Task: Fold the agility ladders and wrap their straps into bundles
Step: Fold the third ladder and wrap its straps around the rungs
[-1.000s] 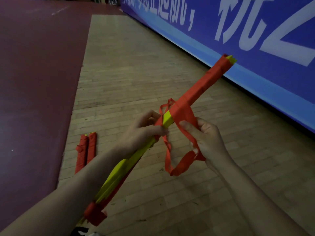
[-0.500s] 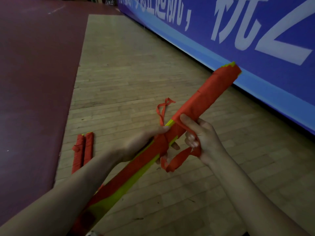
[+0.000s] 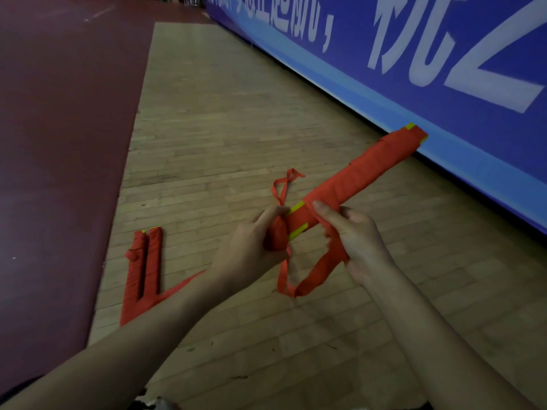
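A red-orange folded agility ladder with yellow rungs (image 3: 355, 176), held over a pale wooden floor (image 3: 225, 137)
The left grip (image 3: 251, 247) holds its middle; the right grip (image 3: 359, 236) pinches the loose red-orange fabric strap (image 3: 316, 275) looping below.

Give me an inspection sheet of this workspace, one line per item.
Surface: wooden floor, with a maroon area along its left.
Job's things: folded ladder held in the air, mostly wrapped in red, yellow showing near the hands; its loose strap hangs in a loop; two wrapped bundles lie side by side on the floor.
Clutter: small dark specks on the boards.
Grippers: left hand grips the ladder; right hand pinches the strap.
Cables: nothing seen.
Surroundings: blue banner with white lettering along the right.
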